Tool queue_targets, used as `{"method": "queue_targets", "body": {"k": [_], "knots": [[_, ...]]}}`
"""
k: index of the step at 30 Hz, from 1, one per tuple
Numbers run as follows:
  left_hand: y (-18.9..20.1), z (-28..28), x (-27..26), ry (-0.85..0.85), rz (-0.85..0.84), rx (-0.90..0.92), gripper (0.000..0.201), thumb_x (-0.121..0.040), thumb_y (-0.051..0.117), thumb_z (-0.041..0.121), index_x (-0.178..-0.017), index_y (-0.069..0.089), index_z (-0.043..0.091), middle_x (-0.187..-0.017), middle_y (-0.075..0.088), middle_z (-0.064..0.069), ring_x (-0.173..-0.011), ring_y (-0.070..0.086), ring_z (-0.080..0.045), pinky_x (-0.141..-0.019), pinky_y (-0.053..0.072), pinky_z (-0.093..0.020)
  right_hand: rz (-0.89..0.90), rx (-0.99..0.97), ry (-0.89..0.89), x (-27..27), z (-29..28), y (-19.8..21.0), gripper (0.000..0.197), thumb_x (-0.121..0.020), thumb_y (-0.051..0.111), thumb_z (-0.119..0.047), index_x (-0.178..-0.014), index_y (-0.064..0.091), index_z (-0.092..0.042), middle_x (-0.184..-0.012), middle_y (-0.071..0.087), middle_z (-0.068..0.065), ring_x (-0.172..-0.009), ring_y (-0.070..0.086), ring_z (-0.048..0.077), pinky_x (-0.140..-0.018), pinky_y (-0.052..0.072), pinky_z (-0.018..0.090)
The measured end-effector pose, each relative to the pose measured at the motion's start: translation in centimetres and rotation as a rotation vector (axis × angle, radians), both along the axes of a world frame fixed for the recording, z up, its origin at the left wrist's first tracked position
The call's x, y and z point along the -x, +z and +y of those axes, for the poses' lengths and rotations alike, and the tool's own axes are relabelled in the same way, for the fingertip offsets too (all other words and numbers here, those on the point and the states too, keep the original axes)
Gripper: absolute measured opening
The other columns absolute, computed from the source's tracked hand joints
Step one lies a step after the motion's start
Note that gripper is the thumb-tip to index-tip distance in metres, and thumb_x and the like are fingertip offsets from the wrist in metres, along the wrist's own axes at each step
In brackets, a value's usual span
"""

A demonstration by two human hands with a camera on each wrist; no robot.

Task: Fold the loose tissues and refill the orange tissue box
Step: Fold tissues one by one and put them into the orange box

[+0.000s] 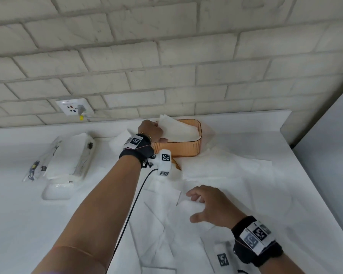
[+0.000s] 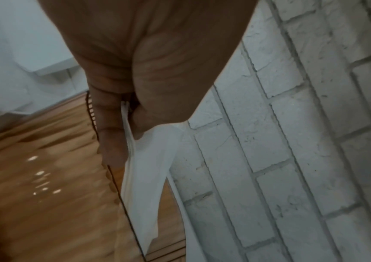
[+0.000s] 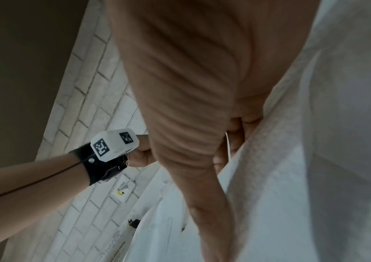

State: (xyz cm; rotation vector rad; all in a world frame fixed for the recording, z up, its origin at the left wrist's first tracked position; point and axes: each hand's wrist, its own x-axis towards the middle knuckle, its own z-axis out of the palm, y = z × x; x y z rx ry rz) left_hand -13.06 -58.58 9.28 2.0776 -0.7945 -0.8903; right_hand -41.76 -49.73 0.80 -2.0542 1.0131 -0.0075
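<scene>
The orange tissue box stands open at the back of the white counter, near the brick wall. My left hand is at its left rim and pinches a folded white tissue that leans into the box, one corner sticking up above the rim. In the left wrist view the thumb and fingers clamp that tissue over the orange box. My right hand lies on the loose tissues spread in front. Its curled fingers pinch a tissue edge.
A clear plastic pack of tissues and a white lid-like piece lie at the left. An orange part lies in front of the box. A wall socket sits behind. A grey panel bounds the right side.
</scene>
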Motion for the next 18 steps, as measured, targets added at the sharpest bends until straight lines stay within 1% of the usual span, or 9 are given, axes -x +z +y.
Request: {"method": "queue_targets", "body": {"k": [2, 3, 4, 6, 7, 9, 12, 15, 18], "knots": [[-0.2, -0.6, 0.0, 0.011, -0.032, -0.037, 0.02, -0.091, 0.056, -0.003, -0.1, 0.073, 0.0, -0.093, 0.079, -0.014, -0.075, 0.079, -0.033, -0.064, 0.067, -0.04, 0.0, -0.019, 0.008, 0.0, -0.1, 0.0, 0.07, -0.069, 0.096, -0.037, -0.131, 0.064, -0.039, -0.11, 0.063, -0.022, -0.096, 0.058, -0.002, -0.091, 0.051, 0.018], [-0.2, -0.7, 0.1, 0.018, -0.045, -0.046, 0.02, -0.092, 0.056, -0.002, -0.103, 0.073, -0.001, -0.099, 0.078, -0.014, -0.078, 0.079, -0.035, -0.06, 0.067, -0.039, 0.002, -0.019, 0.013, 0.0, -0.1, 0.0, 0.067, -0.069, 0.096, -0.037, -0.129, 0.065, -0.039, -0.108, 0.064, -0.022, -0.095, 0.059, -0.003, -0.09, 0.051, 0.017], [-0.3, -0.9, 0.2, 0.014, -0.075, -0.066, 0.021, -0.092, 0.056, 0.0, -0.106, 0.072, -0.002, -0.103, 0.077, -0.015, -0.085, 0.079, -0.037, -0.065, 0.067, -0.041, 0.007, -0.015, 0.018, 0.1, -0.1, 0.0, 0.064, -0.069, 0.096, -0.037, -0.126, 0.067, -0.038, -0.106, 0.065, -0.022, -0.095, 0.06, -0.004, -0.089, 0.051, 0.015], [-0.4, -1.1, 0.4, -0.008, -0.201, -0.119, 0.024, -0.093, 0.058, 0.006, -0.112, 0.07, -0.004, -0.11, 0.076, -0.014, -0.102, 0.075, -0.036, -0.087, 0.064, -0.038, 0.011, -0.008, 0.023, 0.1, -0.1, -0.1, 0.057, -0.069, 0.095, -0.037, -0.12, 0.071, -0.037, -0.103, 0.067, -0.023, -0.095, 0.062, -0.005, -0.086, 0.049, 0.012], [-0.5, -1.1, 0.6, -0.02, -0.268, -0.143, 0.025, -0.095, 0.058, 0.007, -0.114, 0.068, -0.005, -0.112, 0.074, -0.015, -0.108, 0.072, -0.036, -0.091, 0.06, -0.037, 0.01, -0.009, 0.023, 0.1, -0.1, 0.0, 0.055, -0.069, 0.095, -0.037, -0.118, 0.073, -0.036, -0.103, 0.068, -0.022, -0.095, 0.062, -0.004, -0.085, 0.048, 0.012], [-0.4, -1.4, 1.0, -0.055, -0.345, -0.187, 0.026, -0.098, 0.057, 0.01, -0.119, 0.065, -0.004, -0.121, 0.071, -0.018, -0.115, 0.068, -0.036, -0.093, 0.057, -0.037, 0.011, -0.011, 0.022, 0.1, -0.1, 0.0, 0.053, -0.069, 0.095, -0.037, -0.117, 0.074, -0.035, -0.104, 0.069, -0.021, -0.094, 0.063, -0.003, -0.083, 0.048, 0.011], [-0.2, -1.7, 1.6, -0.143, -0.446, -0.258, 0.027, -0.099, 0.057, 0.01, -0.121, 0.063, -0.002, -0.129, 0.067, -0.018, -0.117, 0.067, -0.035, -0.094, 0.056, -0.037, 0.01, -0.003, 0.027, 0.0, -0.2, -0.1, 0.052, -0.069, 0.094, -0.038, -0.117, 0.074, -0.035, -0.105, 0.07, -0.02, -0.094, 0.063, -0.004, -0.08, 0.046, 0.008], [-0.4, -2.1, 1.9, -0.225, -0.531, -0.311, 0.026, -0.096, 0.058, 0.006, -0.121, 0.064, -0.001, -0.129, 0.066, -0.018, -0.116, 0.069, -0.034, -0.094, 0.058, -0.036, 0.012, -0.008, 0.03, -0.1, -0.2, -0.1, 0.052, -0.07, 0.094, -0.037, -0.118, 0.073, -0.035, -0.103, 0.071, -0.018, -0.094, 0.065, -0.002, -0.081, 0.048, 0.01], [-0.6, -2.2, 2.2, -0.259, -0.615, -0.345, 0.023, -0.095, 0.062, 0.003, -0.117, 0.066, 0.0, -0.125, 0.068, -0.016, -0.113, 0.07, -0.031, -0.091, 0.056, -0.032, 0.023, -0.018, 0.028, -0.1, -0.1, -0.3, 0.05, -0.07, 0.093, -0.037, -0.116, 0.073, -0.035, -0.099, 0.072, -0.018, -0.092, 0.066, -0.001, -0.079, 0.048, 0.011]]}}
